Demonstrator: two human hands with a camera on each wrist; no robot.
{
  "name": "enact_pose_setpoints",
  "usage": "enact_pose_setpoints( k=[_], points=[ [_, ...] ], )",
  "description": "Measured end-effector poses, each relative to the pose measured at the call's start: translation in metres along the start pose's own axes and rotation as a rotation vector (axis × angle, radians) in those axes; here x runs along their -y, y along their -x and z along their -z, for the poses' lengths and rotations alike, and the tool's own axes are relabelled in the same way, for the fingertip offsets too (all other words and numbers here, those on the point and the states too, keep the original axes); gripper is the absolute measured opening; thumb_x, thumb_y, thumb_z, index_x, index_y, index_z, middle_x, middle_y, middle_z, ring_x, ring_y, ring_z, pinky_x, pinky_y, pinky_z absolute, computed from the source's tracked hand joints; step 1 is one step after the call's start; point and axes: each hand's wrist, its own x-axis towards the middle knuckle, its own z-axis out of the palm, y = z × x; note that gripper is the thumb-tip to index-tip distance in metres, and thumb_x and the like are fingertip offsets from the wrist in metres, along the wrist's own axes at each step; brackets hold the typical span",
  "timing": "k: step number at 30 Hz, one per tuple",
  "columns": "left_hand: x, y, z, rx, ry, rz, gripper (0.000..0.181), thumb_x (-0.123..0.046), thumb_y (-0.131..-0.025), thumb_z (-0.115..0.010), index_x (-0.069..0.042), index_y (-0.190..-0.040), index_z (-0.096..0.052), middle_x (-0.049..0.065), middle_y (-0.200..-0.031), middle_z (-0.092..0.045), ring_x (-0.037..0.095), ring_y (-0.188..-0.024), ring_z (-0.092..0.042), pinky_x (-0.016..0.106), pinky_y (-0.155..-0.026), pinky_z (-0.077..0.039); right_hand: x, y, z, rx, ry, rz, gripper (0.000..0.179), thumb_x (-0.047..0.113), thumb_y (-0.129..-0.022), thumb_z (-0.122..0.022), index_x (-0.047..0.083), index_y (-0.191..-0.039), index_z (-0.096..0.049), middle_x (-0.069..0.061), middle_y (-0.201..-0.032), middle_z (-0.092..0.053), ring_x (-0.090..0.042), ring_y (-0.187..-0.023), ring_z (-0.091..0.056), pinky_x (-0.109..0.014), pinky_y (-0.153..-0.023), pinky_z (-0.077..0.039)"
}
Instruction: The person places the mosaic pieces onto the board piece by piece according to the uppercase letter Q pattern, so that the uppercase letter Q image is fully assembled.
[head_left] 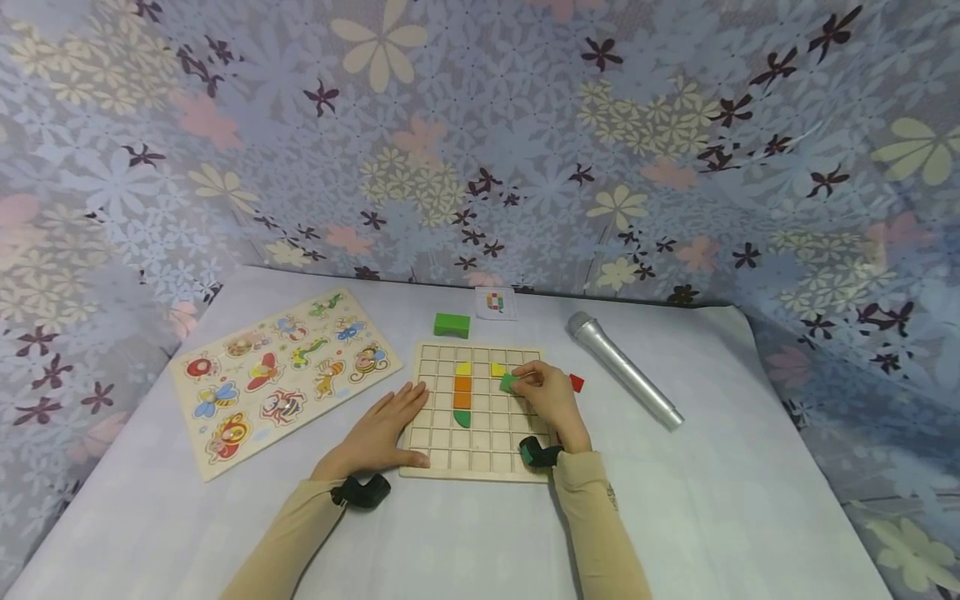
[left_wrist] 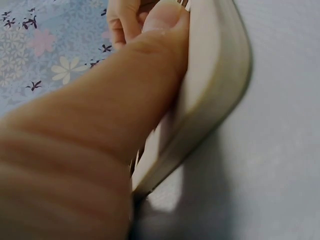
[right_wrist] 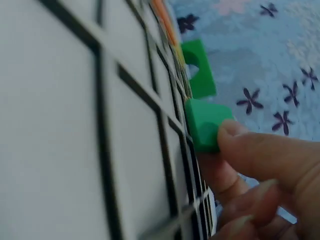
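A wooden grid board [head_left: 487,467] lies flat on the table. My left hand [head_left: 378,429] rests on its left edge, fingers spread, with the thumb on the near left corner. Over the grid's upper right part, my right hand [head_left: 553,400] pinches a small green block [right_wrist: 204,125] between thumb and fingers, close to the board's surface. One column of the grid holds a yellow piece [head_left: 464,367], orange pieces [head_left: 462,393] and a green rounded piece [head_left: 462,419]. Another yellow piece [head_left: 497,369] sits just left of the held block. The right fingertips are partly hidden in the head view.
A small card with a coloured pattern [head_left: 495,304] and a larger green block [head_left: 452,326] lie behind the board. Right of it are a red piece [head_left: 577,382] and a silver microphone [head_left: 626,371]. An insect picture puzzle [head_left: 288,367] lies at the left.
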Motion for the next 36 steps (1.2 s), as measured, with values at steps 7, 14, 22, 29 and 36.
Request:
enact_pose_setpoints(
  k=[7,14,22,29,36],
  points=[
    [0.0,0.001,0.001,0.005,0.009,-0.003,0.104,-0.052,-0.076,-0.075,-0.004,-0.153,-0.024,0.012,-0.163,-0.017,0.032,-0.151,-0.014,0.051,-0.123,-0.013,0.01,0.003,-0.013,0.022,0.081,0.031,0.02,0.013,-0.087,-0.069,0.012,-0.107,-0.074,-0.004,-0.08,-0.065,-0.015,-0.067,-0.053,-0.021,-0.057,-0.038],
    [-0.001,0.002,0.003,-0.014,0.0,-0.009,0.104,-0.051,-0.075,-0.076,-0.002,-0.152,-0.026,0.015,-0.161,-0.021,0.035,-0.15,-0.017,0.052,-0.122,-0.015,0.01,0.004,-0.015,0.099,0.154,0.017,0.028,0.016,-0.089,-0.068,0.015,-0.116,-0.072,-0.002,-0.081,-0.06,-0.014,-0.066,-0.047,-0.022,-0.054,-0.034],
    [-0.002,0.001,0.003,0.005,0.007,-0.001,0.104,-0.051,-0.076,-0.075,-0.004,-0.153,-0.024,0.012,-0.162,-0.018,0.032,-0.151,-0.015,0.052,-0.123,-0.014,0.002,0.005,0.007,0.151,-0.066,0.004,0.031,0.012,-0.091,-0.064,0.009,-0.122,-0.067,-0.013,-0.095,-0.066,-0.014,-0.07,-0.054,-0.021,-0.058,-0.043],
    [-0.002,0.0,0.001,0.007,-0.003,-0.016,0.104,-0.052,-0.076,-0.075,-0.003,-0.153,-0.025,0.013,-0.162,-0.019,0.033,-0.151,-0.016,0.052,-0.123,-0.014,-0.02,0.015,0.044,0.135,-0.217,-0.045,0.04,0.014,-0.095,-0.061,0.001,-0.132,-0.056,-0.022,-0.105,-0.065,-0.007,-0.058,-0.051,-0.018,-0.049,-0.042],
    [-0.001,0.0,0.001,0.01,0.009,0.007,0.103,-0.052,-0.077,-0.075,-0.004,-0.153,-0.024,0.011,-0.163,-0.017,0.032,-0.151,-0.014,0.051,-0.124,-0.012,-0.049,0.04,0.073,0.102,-0.16,-0.132,0.042,0.017,-0.094,-0.064,0.006,-0.134,-0.056,-0.018,-0.115,-0.065,-0.002,-0.063,-0.045,-0.017,-0.054,-0.038]
  ],
)
